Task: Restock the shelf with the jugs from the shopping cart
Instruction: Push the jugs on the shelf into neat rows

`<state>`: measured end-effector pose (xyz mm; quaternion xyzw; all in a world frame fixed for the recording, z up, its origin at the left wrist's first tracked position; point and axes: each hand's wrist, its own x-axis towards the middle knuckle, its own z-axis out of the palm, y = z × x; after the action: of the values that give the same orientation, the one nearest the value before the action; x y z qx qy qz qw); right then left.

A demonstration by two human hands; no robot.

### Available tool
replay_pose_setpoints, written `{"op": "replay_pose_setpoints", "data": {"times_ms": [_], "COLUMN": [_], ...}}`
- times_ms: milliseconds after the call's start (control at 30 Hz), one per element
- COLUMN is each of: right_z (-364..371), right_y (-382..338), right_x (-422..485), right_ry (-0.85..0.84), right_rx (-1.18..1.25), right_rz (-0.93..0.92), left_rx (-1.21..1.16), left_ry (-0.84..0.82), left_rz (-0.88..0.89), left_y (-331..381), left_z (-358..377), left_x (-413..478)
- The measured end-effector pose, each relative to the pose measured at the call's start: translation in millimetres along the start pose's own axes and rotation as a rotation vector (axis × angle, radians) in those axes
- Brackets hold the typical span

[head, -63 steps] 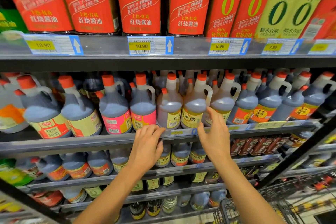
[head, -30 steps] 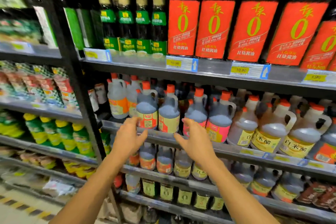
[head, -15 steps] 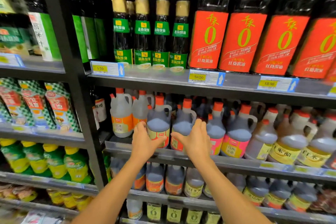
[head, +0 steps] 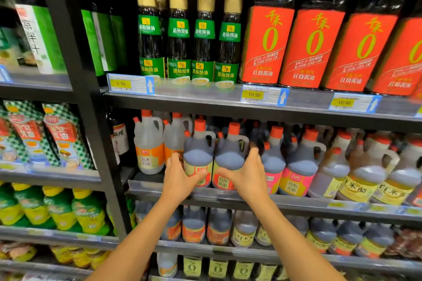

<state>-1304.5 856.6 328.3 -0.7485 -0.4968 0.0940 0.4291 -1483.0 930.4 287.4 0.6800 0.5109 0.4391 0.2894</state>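
Landmark: jug shelf point(head: 296, 203), mid height, just right of the black post point(head: 91, 121).

One tier above the jug shelf: big red bottles point(head: 267, 45) over its right half, slimmer green bottles point(head: 178, 29) over its left half. One tier below it: lower jugs point(head: 194, 226), dark, packed in a row. Left of it, past the post: checked pouches point(head: 61, 134).

On the jug shelf, from left end to right end:
- clear jugs point(head: 148, 143) with orange labels
- two dark jugs at the front lip
- pink-label jugs point(head: 299, 162)
- yellow-label jugs point(head: 365, 178)

Front row is upright with orange caps.

Left dark jug point(head: 198, 155) and right dark jug point(head: 230, 155) stand side by side, touching or nearly so, left of the shelf's middle.

Both bare arms come up from below the shelf to that pair.
- Left hand point(head: 180, 175): fingers spread, nearly straight, along the left dark jug's left flank. Thumb lies across its label.
- Right hand point(head: 249, 175): fingers point up along the right dark jug's right flank. Thumb stretches left over its label.

Both hands are wide open and cup the pair from the outside. Right fingertips are blurred, so I can't confirm contact there.

Price tag point(head: 127, 84) reading 5.50 sits on the lip of the tier above, over the jug shelf's left end.
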Motion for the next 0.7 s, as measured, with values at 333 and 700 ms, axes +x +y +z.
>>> {"op": "replay_pose_setpoints", "data": {"times_ms": [333, 700], "right_z": [6.0, -40.2], "right_y": [14.9, 39.8], "right_x": [5.5, -42.9], "right_ry": [-0.102, -0.024], "right_rx": [0.046, 0.091], "right_rz": [-0.043, -0.128], "left_rx": [-0.010, 0.026], "left_ry": [-0.015, 0.004], "left_rz": [-0.014, 0.095], "left_y": [-0.2, 22.4], "left_z": [-0.7, 1.0], "left_x": [-4.0, -53.8]}}
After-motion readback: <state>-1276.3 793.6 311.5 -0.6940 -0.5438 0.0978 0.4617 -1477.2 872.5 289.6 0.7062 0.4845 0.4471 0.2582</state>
